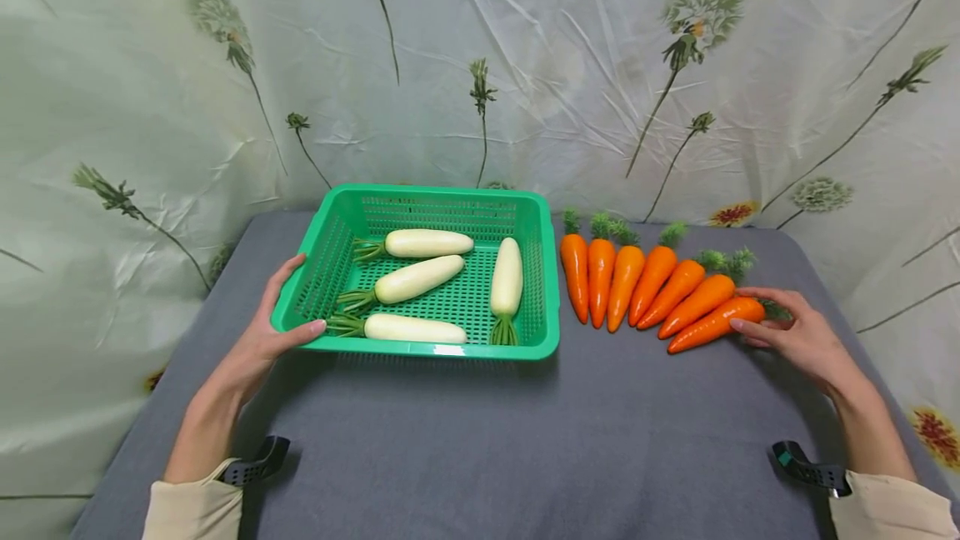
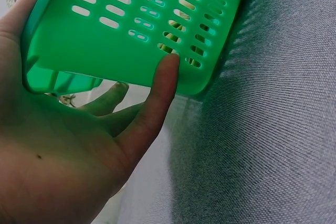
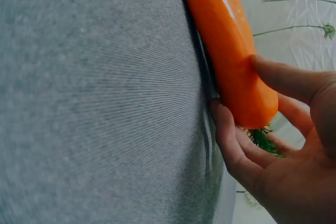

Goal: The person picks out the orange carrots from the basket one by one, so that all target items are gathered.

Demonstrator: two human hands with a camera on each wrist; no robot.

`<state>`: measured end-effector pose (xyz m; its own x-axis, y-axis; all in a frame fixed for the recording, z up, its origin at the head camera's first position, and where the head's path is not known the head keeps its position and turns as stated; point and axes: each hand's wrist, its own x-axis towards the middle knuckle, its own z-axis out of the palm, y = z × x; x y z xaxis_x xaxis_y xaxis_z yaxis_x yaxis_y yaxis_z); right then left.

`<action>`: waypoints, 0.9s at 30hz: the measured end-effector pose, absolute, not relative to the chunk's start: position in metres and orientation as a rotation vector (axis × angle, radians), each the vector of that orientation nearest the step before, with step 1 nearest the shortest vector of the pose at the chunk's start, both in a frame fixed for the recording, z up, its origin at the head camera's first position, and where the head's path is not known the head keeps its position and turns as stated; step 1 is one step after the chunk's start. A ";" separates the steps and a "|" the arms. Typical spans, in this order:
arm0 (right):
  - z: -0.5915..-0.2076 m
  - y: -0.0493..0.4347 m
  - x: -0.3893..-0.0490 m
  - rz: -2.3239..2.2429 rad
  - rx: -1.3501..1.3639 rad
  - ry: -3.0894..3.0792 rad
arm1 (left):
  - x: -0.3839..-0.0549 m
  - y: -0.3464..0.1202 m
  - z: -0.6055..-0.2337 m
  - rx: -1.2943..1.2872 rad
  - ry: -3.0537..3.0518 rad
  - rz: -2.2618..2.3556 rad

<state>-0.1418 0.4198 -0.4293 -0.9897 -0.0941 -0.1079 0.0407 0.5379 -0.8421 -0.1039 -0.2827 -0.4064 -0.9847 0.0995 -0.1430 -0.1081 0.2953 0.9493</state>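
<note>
A green plastic basket (image 1: 552, 282) with slotted walls stands on the table, left of centre. Inside lie several white radishes (image 1: 420, 278) with green stems, one of them lengthwise at the right. My left hand (image 1: 258, 336) grips the basket's near left corner, thumb over the front rim and fingers along the slotted wall (image 2: 94, 45). To the right, my right hand (image 1: 806, 340) holds the thick leafy end of the nearest orange carrot (image 1: 708, 327) between thumb and fingers. In the right wrist view, the thumb presses that carrot (image 3: 231, 61) from above while a fingertip sits low beside it, close to the cloth.
Several more carrots (image 1: 626, 277) lie fanned out between the basket and my right hand, green tops pointing away. Grey cloth (image 1: 510, 448) covers the table. A pale curtain printed with dandelions (image 1: 540, 107) hangs right behind the table. Dark bands (image 1: 258, 465) circle both wrists.
</note>
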 end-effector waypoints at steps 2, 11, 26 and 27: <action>-0.432 0.419 -0.142 -1.415 -0.058 2.679 | -0.103 -0.283 -0.406 -0.013 2.378 1.771; -0.430 0.412 -0.143 -1.190 -0.071 2.922 | -0.104 -0.284 -0.407 -0.009 2.370 1.786; -0.428 0.414 -0.140 -1.037 -0.064 2.962 | -0.106 -0.285 -0.407 -0.029 2.357 1.781; -0.428 0.414 -0.140 -1.042 -0.064 2.953 | -0.106 -0.285 -0.407 -0.031 2.359 1.778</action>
<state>-0.1398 0.4140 -0.4283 -0.9991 -0.0421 0.0044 -0.0355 0.7779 -0.6274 -0.1063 -0.2849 -0.4074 -0.9822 0.0959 -0.1613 -0.1286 0.2818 0.9508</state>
